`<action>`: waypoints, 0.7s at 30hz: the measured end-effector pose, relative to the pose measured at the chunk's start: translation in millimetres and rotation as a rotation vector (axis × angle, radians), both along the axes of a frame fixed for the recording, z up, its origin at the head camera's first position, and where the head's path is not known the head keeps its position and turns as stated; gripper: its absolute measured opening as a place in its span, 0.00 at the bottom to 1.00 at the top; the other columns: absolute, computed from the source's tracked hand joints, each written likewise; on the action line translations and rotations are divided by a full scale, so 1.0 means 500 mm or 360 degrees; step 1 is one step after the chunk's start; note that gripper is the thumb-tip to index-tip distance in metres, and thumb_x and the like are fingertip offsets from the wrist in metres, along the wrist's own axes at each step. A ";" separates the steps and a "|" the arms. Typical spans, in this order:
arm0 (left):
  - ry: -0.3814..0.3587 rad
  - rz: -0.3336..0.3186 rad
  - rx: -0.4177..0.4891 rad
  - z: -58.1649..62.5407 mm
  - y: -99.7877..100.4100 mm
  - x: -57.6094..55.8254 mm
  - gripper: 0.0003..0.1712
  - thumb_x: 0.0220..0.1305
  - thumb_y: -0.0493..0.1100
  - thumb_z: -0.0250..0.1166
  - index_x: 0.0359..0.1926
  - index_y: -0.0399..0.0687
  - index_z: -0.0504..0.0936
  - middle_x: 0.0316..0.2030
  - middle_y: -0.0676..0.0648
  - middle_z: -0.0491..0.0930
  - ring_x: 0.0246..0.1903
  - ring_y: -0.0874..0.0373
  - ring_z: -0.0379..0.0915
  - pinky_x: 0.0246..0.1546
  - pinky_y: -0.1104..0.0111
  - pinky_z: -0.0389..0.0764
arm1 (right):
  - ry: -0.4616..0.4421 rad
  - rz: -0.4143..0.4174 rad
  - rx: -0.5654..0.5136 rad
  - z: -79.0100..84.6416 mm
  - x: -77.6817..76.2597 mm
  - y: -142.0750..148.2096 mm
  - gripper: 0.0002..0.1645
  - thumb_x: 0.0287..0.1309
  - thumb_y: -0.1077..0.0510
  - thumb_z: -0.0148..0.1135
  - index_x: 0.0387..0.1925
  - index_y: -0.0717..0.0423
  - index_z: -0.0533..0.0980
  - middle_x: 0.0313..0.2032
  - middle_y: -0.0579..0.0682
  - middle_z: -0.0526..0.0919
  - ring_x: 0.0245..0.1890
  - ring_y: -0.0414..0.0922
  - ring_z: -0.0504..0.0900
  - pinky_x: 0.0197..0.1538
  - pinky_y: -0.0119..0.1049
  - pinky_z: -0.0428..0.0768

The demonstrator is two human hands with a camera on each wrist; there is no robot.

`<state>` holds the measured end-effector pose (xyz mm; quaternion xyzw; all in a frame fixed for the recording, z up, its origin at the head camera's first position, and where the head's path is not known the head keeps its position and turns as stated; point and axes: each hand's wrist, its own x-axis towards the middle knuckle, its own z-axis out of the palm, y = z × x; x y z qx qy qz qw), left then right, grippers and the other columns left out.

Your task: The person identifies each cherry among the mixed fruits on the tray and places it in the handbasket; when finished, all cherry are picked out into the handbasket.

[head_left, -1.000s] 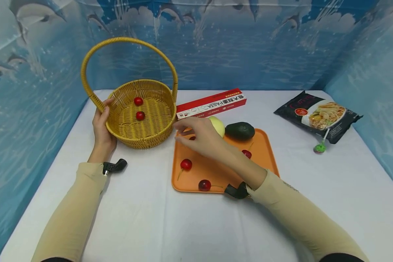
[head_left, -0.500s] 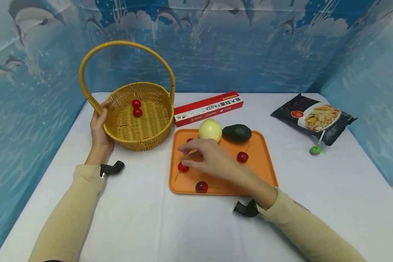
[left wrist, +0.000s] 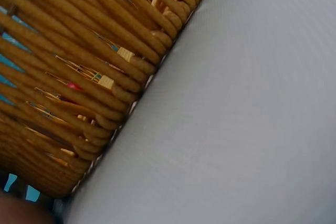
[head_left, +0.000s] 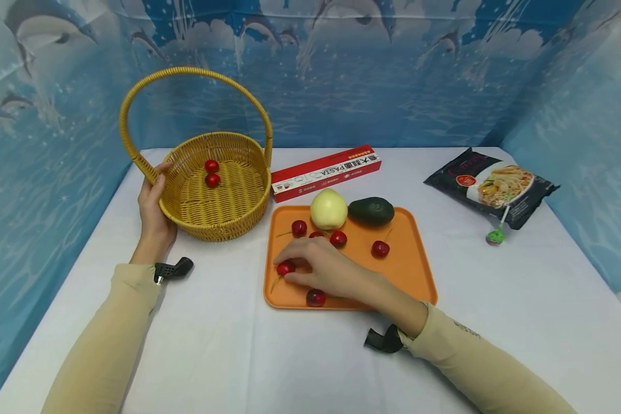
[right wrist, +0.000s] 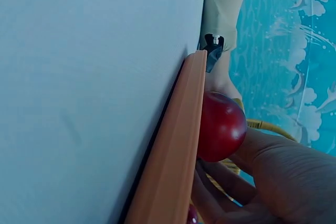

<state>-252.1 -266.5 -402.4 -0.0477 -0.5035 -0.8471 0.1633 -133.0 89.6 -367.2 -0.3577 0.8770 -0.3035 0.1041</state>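
My left hand point(head_left: 155, 214) grips the left rim of a yellow woven basket point(head_left: 218, 231) with a tall arched handle. Two red cherries point(head_left: 212, 173) lie inside it. The basket's woven side point(left wrist: 79, 66) fills much of the left wrist view. Over the orange tray point(head_left: 411, 276), my right hand point(head_left: 323, 264) pinches a stemmed cherry point(head_left: 285, 268) between thumb and fingertips near the tray's left side. A darker cherry point(head_left: 315, 297) lies by the front rim below the hand; it looms large as a red cherry point(right wrist: 223, 127) in the right wrist view.
Also on the tray are several cherries point(head_left: 338, 239), a pale yellow-green round fruit point(head_left: 328, 209) and an avocado point(head_left: 371, 211). Behind it lies a red pasta box point(head_left: 326, 172). A black food packet point(head_left: 491, 187) and a small green-headed item point(head_left: 495, 236) are at the right.
My right hand has moved from beside the basket rim down to the front left of the tray and closed around a cherry. The left hand stays on the basket.
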 end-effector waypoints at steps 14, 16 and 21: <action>0.0004 0.0020 -0.0011 0.001 0.001 0.004 0.22 0.73 0.42 0.53 0.64 0.39 0.72 0.71 0.44 0.64 0.72 0.48 0.53 0.73 0.62 0.57 | 0.0067 -0.0010 0.0047 0.000 0.000 0.002 0.21 0.58 0.47 0.70 0.54 0.41 0.81 0.49 0.35 0.83 0.51 0.34 0.75 0.60 0.34 0.75; 0.0000 0.0020 -0.0020 0.002 0.001 0.005 0.22 0.74 0.42 0.52 0.64 0.39 0.72 0.71 0.45 0.63 0.72 0.48 0.53 0.73 0.62 0.57 | 0.0078 -0.0013 0.0025 0.002 -0.002 0.003 0.21 0.58 0.48 0.70 0.54 0.42 0.81 0.49 0.36 0.83 0.51 0.34 0.76 0.58 0.32 0.76; 0.0009 0.0011 -0.0022 0.004 0.004 0.004 0.22 0.74 0.42 0.52 0.64 0.38 0.71 0.71 0.44 0.63 0.72 0.48 0.53 0.73 0.62 0.57 | 0.0085 -0.0079 -0.0009 0.013 -0.004 0.006 0.22 0.57 0.47 0.71 0.54 0.41 0.81 0.50 0.36 0.82 0.51 0.35 0.76 0.57 0.31 0.77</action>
